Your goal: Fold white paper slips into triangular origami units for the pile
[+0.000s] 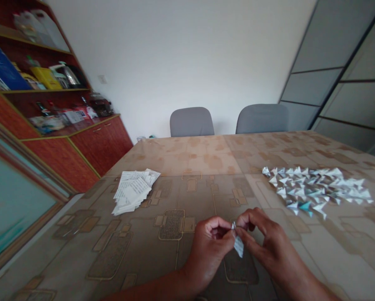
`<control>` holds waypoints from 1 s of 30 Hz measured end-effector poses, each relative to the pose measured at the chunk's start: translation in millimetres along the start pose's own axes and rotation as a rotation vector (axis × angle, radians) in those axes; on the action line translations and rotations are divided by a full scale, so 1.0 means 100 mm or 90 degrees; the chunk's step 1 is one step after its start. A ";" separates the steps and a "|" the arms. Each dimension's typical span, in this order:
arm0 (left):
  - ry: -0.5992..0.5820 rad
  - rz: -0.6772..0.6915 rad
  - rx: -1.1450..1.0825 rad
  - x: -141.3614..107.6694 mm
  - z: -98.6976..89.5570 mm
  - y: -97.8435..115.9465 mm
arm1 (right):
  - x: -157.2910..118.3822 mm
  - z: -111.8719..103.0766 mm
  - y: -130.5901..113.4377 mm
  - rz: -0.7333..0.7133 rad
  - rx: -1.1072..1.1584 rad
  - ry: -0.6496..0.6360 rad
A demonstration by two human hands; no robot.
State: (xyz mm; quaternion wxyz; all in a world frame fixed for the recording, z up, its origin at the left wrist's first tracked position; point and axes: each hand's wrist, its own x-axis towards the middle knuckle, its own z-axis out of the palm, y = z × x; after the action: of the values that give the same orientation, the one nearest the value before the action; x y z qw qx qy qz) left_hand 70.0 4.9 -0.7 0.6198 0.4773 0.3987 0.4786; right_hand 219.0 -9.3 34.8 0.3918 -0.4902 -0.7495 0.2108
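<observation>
A small folded piece of printed paper [239, 246] is pinched between my two hands above the near part of the table. My left hand [211, 244] grips it from the left, fingers curled and thumb pressed to it. From the right, my right hand [265, 238] pinches its upper part with thumb and index finger. One narrow tip points up between the fingertips, and a wider pointed part hangs below. A loose pile of printed paper pieces [133, 190] lies on the left of the table. Several rows of small folded paper figures [315, 186] stand on the right.
The table [203, 156] has a patterned cover. Two grey chairs [192, 121] stand at its far edge against a white wall. At the left are red wooden shelves [46, 94] with a kettle, bottles and boxes. Grey panelled doors [322, 67] stand at the right.
</observation>
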 end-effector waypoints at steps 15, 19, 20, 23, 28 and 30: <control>0.017 0.032 0.049 0.00 0.04 -0.01 | 0.00 0.05 0.01 -0.032 -0.032 0.044; 0.002 0.034 0.061 0.00 0.03 -0.03 | -0.01 0.09 0.04 0.002 0.007 0.046; -0.003 0.029 0.067 0.00 0.03 -0.03 | -0.01 0.11 0.06 0.008 0.013 0.047; -0.016 -0.005 0.081 -0.01 0.02 -0.04 | 0.00 0.13 0.10 0.021 0.028 0.045; 0.001 -0.061 0.014 0.02 -0.01 0.03 | 0.03 0.05 0.11 0.050 0.073 0.017; 0.030 -0.063 -0.025 0.03 -0.03 0.08 | 0.03 0.03 0.10 0.065 0.075 0.009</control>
State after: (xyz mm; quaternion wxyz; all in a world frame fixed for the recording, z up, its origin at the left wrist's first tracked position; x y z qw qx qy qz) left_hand 66.7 9.5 6.2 0.6425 0.4334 0.4266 0.4662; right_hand 222.3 -2.3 27.1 0.4138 -0.5056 -0.7071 0.2706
